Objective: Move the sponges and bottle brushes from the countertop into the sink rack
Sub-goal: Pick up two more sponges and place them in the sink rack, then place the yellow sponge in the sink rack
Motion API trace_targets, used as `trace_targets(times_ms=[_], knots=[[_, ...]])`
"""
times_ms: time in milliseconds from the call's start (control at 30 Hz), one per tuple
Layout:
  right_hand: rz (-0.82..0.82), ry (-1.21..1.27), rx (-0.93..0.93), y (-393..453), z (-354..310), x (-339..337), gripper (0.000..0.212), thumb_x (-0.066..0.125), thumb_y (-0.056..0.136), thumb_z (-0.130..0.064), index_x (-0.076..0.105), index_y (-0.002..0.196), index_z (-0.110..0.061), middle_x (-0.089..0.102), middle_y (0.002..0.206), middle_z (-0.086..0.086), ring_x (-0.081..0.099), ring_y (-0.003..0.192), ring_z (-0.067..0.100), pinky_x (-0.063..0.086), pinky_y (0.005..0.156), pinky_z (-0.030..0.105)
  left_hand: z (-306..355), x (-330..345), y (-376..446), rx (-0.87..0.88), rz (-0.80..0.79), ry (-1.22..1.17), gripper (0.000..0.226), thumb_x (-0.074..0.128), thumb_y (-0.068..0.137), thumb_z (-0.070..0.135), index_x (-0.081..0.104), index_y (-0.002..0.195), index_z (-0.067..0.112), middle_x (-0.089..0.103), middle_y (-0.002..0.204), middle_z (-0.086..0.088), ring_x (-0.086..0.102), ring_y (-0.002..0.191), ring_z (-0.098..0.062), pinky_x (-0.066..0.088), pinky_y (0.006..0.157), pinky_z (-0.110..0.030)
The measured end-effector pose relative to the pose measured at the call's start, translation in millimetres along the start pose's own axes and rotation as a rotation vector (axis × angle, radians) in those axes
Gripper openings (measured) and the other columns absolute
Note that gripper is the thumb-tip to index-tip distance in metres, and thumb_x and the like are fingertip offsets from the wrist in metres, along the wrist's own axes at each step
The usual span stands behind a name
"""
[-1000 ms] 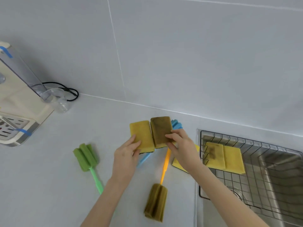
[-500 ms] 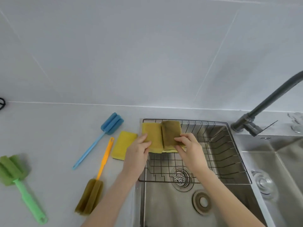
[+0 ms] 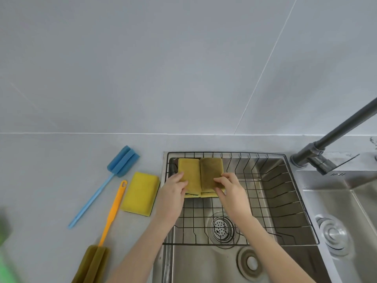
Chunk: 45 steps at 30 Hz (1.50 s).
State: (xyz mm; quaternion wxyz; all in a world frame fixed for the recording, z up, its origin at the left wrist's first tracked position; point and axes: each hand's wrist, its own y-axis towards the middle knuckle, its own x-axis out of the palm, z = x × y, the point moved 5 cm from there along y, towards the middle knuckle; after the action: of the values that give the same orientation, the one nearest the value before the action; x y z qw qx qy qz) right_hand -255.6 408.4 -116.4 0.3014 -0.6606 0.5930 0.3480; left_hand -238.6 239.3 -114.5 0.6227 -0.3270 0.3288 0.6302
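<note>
We are at the placing step: two sponges sit side by side at the far left corner of the sink rack, and both hands are on them. Our left hand has its fingers closed on the near edge of the lighter yellow sponge; our right hand pinches the near edge of the browner, stained sponge. Whether the pair rests on the wire floor or on other sponges beneath we cannot tell, though a yellow edge shows just under them.

In our judgement the next move is to let go and lift clear, then reach left for what remains on the desk: a bright yellow sponge with a dark green scouring layer along its right edge, lying just beside the sink; a blue bottle brush with a ribbed foam head and thin straight handle; and an orange-handled brush whose olive foam head lies at the near edge. A green blur at the far left may be another brush.

The sponges look soft, matte and rectangular. The rack is thin dark wire in a grid, open above a brushed steel basin with a perforated drain. The long brushes will likely need laying flat across the wires.
</note>
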Motion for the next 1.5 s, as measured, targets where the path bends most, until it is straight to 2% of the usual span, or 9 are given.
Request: trace_targets(times_ms=[367,433,533,667,900,1033,1200,1367,1500], knots=[[-0.029,-0.157,-0.061,-3.4,4.1,13.4,0.026,0.065,0.082,-0.006,0.063,0.108,-0.009,0.057,0.124,0.015,0.060,0.106,0.031,0.058,0.067,0.042,0.9,14.0,-1.7,0.010,-0.046,0.140,0.034,0.049,0.089,0.009,0.049,0.123,0.008,0.031,0.148,-0.008,0.026,0.136,-0.020,0.030,0.110,-0.029],[-0.026,-0.204,-0.081,-5.0,-0.8,11.7,0.028,0.064,0.081,-0.004,0.063,0.109,-0.007,0.058,0.121,0.018,0.058,0.106,0.036,0.056,0.075,0.045,2.6,14.9,-3.8,0.015,-0.079,0.171,0.038,0.051,0.088,0.010,0.045,0.125,0.006,0.028,0.149,-0.009,0.024,0.136,-0.022,0.031,0.109,-0.032],[-0.049,-0.380,-0.061,-1.8,-11.8,6.3,0.027,0.058,0.085,-0.013,0.061,0.111,-0.013,0.055,0.126,0.015,0.047,0.117,0.036,0.042,0.095,0.045,6.3,12.2,-6.3,0.058,-0.148,0.242,0.048,0.054,0.086,0.012,0.036,0.130,0.005,0.023,0.151,-0.013,0.022,0.136,-0.027,0.027,0.112,-0.037],[-0.071,-0.439,-0.031,4.9,-42.0,-2.3,0.032,0.048,0.089,-0.021,0.051,0.121,-0.018,0.046,0.136,0.008,0.036,0.127,0.031,0.031,0.104,0.044,9.8,-13.7,-16.2,0.070,-0.147,0.035,0.057,0.052,0.087,0.007,0.026,0.137,0.017,0.025,0.150,-0.011,0.029,0.135,-0.025,0.035,0.107,-0.036],[-0.095,-0.064,-0.265,-20.6,-133.7,19.1,0.037,0.049,0.091,-0.010,0.046,0.127,-0.015,0.059,0.124,0.006,0.054,0.109,0.026,0.045,0.086,0.035,-34.8,-95.4,-62.9,0.020,0.147,-0.081,0.029,0.050,0.088,0.011,0.054,0.115,0.020,0.060,0.121,0.000,0.052,0.112,-0.017,0.036,0.095,-0.026],[-0.148,-0.022,-0.332,-41.2,-170.8,52.6,0.034,0.052,0.089,-0.006,0.051,0.122,-0.012,0.061,0.121,0.007,0.052,0.111,0.027,0.046,0.089,0.036,-85.8,-122.2,-98.8,-0.089,0.177,-0.088,0.027,0.054,0.086,0.012,0.057,0.112,0.020,0.062,0.118,-0.001,0.056,0.107,-0.020,0.044,0.089,-0.033],[-0.227,-0.057,-0.452,-65.0,-206.2,92.7,0.030,0.052,0.088,-0.007,0.055,0.117,-0.017,0.059,0.121,0.002,0.049,0.112,0.022,0.042,0.089,0.028,-144.1,-144.9,-131.2,-0.247,0.191,-0.005,0.028,0.056,0.084,0.012,0.059,0.111,0.016,0.057,0.125,-0.005,0.051,0.116,-0.023,0.040,0.098,-0.034],[-0.371,-0.160,-0.539,-77.4,-237.9,130.0,0.033,0.048,0.091,-0.006,0.053,0.120,-0.020,0.051,0.130,0.002,0.048,0.116,0.022,0.044,0.091,0.031,-195.7,-174.5,-152.8,-0.346,0.207,0.056,0.029,0.059,0.083,0.010,0.060,0.112,0.013,0.057,0.126,-0.010,0.048,0.120,-0.027,0.041,0.098,-0.038],[-0.304,-0.214,-0.497,-74.8,-246.8,133.0,0.036,0.054,0.085,0.003,0.058,0.115,-0.015,0.057,0.124,0.006,0.052,0.113,0.027,0.048,0.090,0.037,-211.1,-180.8,-155.4,-0.330,0.174,0.054,0.028,0.058,0.085,0.012,0.059,0.112,0.013,0.057,0.126,-0.009,0.047,0.121,-0.026,0.039,0.099,-0.037]])
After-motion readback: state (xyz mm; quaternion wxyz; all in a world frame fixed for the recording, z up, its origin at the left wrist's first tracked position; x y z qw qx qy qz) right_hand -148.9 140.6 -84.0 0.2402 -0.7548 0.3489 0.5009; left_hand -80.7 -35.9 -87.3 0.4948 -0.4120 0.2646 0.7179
